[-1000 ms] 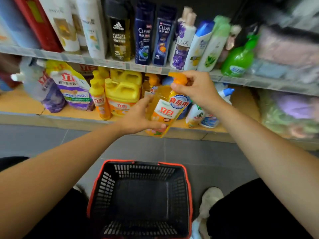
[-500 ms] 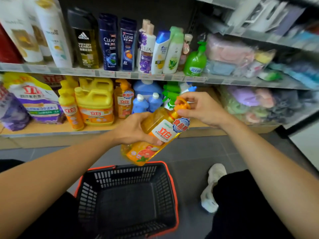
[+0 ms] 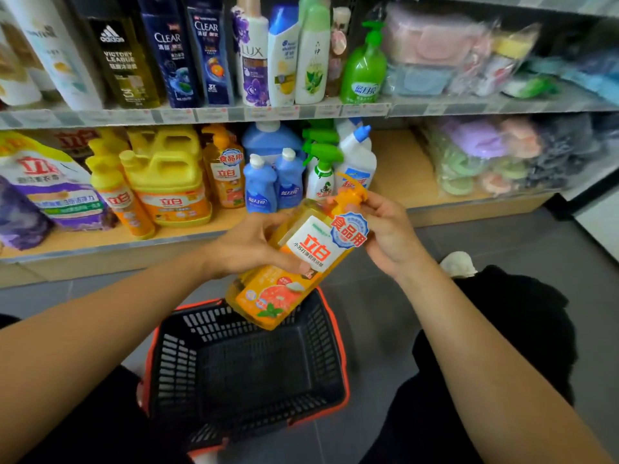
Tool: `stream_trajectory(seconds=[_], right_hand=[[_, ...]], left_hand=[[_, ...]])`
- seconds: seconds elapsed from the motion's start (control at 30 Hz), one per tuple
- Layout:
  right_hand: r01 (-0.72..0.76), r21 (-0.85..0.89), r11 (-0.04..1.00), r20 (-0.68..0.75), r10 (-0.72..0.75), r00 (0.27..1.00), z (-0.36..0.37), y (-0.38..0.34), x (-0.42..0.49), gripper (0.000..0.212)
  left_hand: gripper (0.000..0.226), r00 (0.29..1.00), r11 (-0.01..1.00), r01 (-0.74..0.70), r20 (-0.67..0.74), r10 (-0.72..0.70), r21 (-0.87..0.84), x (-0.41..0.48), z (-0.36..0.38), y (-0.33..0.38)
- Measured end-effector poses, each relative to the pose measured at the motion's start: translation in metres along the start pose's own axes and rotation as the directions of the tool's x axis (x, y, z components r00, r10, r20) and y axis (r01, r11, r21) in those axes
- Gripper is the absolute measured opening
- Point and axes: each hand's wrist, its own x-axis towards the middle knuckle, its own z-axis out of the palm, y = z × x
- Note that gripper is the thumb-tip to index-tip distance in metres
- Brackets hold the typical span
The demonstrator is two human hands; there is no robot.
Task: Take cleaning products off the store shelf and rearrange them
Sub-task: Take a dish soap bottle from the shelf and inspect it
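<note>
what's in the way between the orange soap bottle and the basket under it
Nothing visible. The orange soap bottle, gripped by the left hand at its body and the right hand at its pump, hangs tilted over the far rim of the basket, whose open inside shows no items.

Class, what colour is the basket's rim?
Orange-red rim on a black basket, clearest in the head view.

The pale wooden lower shelf [image 3: 395, 169] bore a yellow plastic jug [image 3: 167, 177], small blue bottles [image 3: 260, 184] and a purple refill pouch [image 3: 57, 195]. The grey upper shelf [image 3: 234, 112] carried a green pump bottle [image 3: 363, 70]. A black orange-rimmed plastic basket [image 3: 241, 366] stood on the grey tiled floor [image 3: 502, 239].
</note>
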Motion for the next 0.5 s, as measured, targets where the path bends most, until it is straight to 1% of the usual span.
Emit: stream_trajectory(seconds=[0.07, 0.13, 0.17, 0.2, 0.27, 0.3, 0.37, 0.43, 0.5], right_hand=[[-0.044, 0.015, 0.999, 0.025, 0.043, 0.999, -0.005, -0.005, -0.001, 0.029], [-0.096, -0.010, 0.995, 0.065, 0.096, 0.993, -0.010, -0.011, -0.001, 0.026], [-0.109, -0.048, 0.993, 0.080, 0.112, 0.990, -0.011, -0.013, -0.002, 0.024], [-0.105, -0.090, 0.990, 0.081, 0.112, 0.990, -0.011, -0.015, -0.003, 0.023], [-0.064, -0.177, 0.982, 0.017, 0.068, 0.998, -0.008, -0.014, -0.006, 0.023], [-0.041, -0.232, 0.972, -0.035, 0.034, 0.999, -0.004, -0.013, -0.007, 0.023], [0.004, -0.339, 0.941, -0.124, -0.049, 0.991, 0.005, -0.009, -0.010, 0.029], [0.034, -0.413, 0.910, -0.168, -0.112, 0.979, 0.013, -0.009, -0.013, 0.037], [0.048, -0.468, 0.883, -0.148, -0.132, 0.980, 0.016, -0.015, -0.014, 0.033]], left_hand=[[0.068, 0.995, 0.992, -0.030, -0.092, 0.042, 0.123, -0.002, 0.006, 0.003], [0.077, 0.980, 0.947, -0.022, -0.182, 0.084, 0.319, -0.006, 0.010, 0.007], [0.084, 0.967, 0.893, 0.005, -0.228, 0.109, 0.449, -0.008, 0.012, 0.008], [0.088, 0.948, 0.815, 0.040, -0.280, 0.152, 0.578, -0.011, 0.014, 0.009], [0.091, 0.892, 0.645, 0.111, -0.363, 0.271, 0.756, -0.016, 0.021, 0.009], [0.091, 0.867, 0.580, 0.142, -0.384, 0.318, 0.802, -0.018, 0.025, 0.010], [0.089, 0.835, 0.494, 0.176, -0.394, 0.383, 0.852, -0.022, 0.031, 0.012], [0.088, 0.816, 0.449, 0.184, -0.391, 0.426, 0.874, -0.025, 0.032, 0.013], [0.090, 0.804, 0.437, 0.181, -0.389, 0.450, 0.881, -0.030, 0.030, 0.015]])
